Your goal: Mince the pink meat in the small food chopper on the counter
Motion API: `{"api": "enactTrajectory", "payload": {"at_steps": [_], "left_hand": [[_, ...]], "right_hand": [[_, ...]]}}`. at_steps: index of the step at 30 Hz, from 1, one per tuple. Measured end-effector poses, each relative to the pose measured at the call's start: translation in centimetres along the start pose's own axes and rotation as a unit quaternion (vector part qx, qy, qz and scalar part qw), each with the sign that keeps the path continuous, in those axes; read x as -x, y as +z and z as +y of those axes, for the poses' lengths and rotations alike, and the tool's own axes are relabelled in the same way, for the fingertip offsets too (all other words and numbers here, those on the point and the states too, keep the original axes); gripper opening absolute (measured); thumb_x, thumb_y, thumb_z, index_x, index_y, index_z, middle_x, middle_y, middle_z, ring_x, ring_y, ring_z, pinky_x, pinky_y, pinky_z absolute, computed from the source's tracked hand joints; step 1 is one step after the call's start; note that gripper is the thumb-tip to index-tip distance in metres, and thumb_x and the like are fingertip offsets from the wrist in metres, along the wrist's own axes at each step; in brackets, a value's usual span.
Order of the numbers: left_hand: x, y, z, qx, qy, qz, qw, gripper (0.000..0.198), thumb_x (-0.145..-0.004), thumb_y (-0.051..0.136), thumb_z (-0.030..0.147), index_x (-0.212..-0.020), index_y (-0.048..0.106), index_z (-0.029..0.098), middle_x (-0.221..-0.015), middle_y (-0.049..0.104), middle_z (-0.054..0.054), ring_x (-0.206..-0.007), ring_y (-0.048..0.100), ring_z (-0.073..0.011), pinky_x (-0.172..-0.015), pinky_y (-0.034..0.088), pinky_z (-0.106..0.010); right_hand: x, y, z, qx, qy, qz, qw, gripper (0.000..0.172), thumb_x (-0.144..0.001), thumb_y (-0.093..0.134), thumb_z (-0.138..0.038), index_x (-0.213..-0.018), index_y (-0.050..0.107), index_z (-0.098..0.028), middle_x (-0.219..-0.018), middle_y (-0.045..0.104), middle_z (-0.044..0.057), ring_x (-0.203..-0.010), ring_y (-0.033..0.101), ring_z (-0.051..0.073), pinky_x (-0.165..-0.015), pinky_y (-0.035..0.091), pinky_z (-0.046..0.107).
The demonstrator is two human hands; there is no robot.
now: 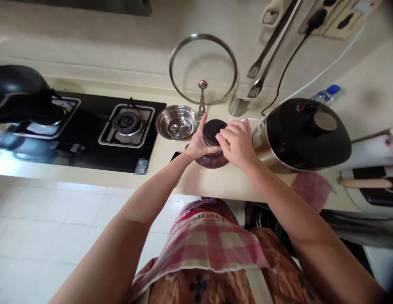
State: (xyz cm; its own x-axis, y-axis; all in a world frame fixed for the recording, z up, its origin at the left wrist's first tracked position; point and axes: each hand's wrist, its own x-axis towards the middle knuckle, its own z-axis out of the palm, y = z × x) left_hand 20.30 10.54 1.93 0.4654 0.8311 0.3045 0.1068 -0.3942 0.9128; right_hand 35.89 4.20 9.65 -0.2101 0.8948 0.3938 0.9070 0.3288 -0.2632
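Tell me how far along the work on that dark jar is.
Done: the jar stands on the counter beside the cooker. In hand: the left hand steadies it while the right hand grips the lid. Left: the lid still sits on the jar.

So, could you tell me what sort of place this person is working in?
Most likely a home kitchen: a gas hob is set into the counter, a glass pot lid leans on the wall, and both hands grip a dark-lidded jar beside a rice cooker.
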Motion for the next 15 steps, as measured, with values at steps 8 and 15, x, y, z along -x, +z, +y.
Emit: {"api": "enactTrajectory", "payload": {"at_steps": [8, 15], "left_hand": [[-0.5, -0.1, -1.5, -0.010, 0.052, -0.037, 0.998, 0.129, -0.061, 0.075, 0.066, -0.151, -0.001, 0.014, -0.146, 0.043, -0.018, -0.135, 0.043, -0.0282, -0.115, 0.028, -0.038], [-1.0, -0.4, -0.8, -0.049, 0.006, -0.094, 0.994, 0.125, -0.061, 0.067, 0.075, -0.147, -0.007, 0.022, -0.147, 0.042, -0.006, -0.141, 0.029, -0.0252, -0.120, 0.017, -0.052]], "right_hand": [[-0.6, -0.8, -1.3, 0.028, 0.048, -0.022, 0.998, 0.060, -0.101, 0.027, -0.037, -0.065, 0.064, -0.007, -0.098, 0.070, 0.005, -0.117, 0.054, 0.022, -0.106, 0.029, 0.055], [-0.9, -1.7, -2.7, 0.177, 0.085, -0.001, 0.980, 0.054, -0.060, -0.028, -0.025, -0.035, 0.013, -0.001, -0.080, 0.062, -0.003, -0.102, 0.057, 0.008, -0.078, 0.042, 0.035]]}}
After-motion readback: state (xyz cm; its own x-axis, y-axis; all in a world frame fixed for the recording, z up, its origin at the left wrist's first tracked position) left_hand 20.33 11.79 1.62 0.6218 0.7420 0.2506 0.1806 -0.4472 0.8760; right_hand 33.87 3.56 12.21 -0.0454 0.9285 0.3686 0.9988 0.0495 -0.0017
